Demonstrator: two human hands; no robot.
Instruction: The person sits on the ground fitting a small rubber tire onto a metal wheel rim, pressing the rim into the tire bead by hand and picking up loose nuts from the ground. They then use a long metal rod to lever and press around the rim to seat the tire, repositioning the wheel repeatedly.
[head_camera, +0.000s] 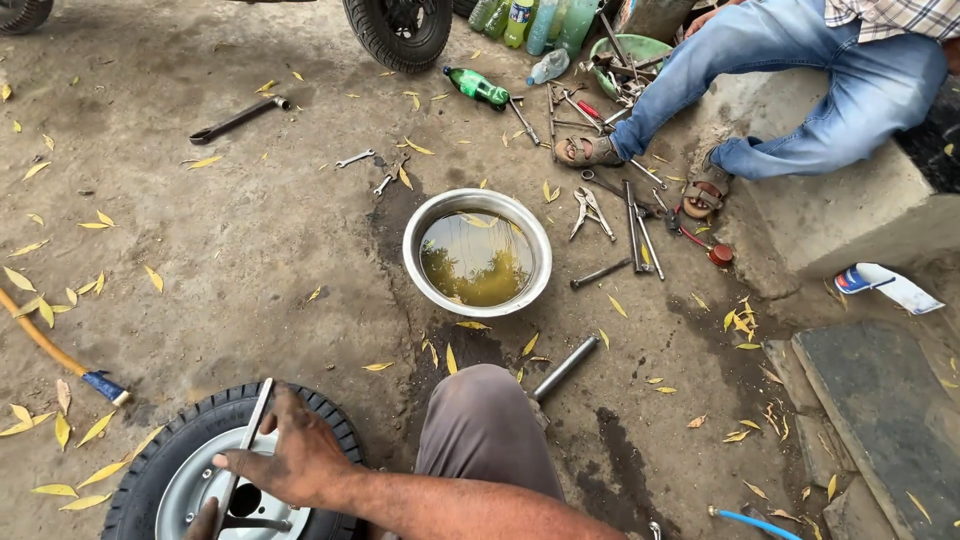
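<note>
Pressing on a flat metal bar (243, 455), the left hand (290, 458) lies across a small wheel (205, 470) with ribbed black tyre and grey steel rim; whether this grip is pinching, I cannot tell. Beyond the grip, bare dusty concrete floor (230, 260) lies open up to a round steel bowl (477, 252) of oily liquid.

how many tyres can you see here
3: a small wheel's tyre at bottom left under the person's hand, a dark tyre at top centre, and one cut off at top left.
</note>
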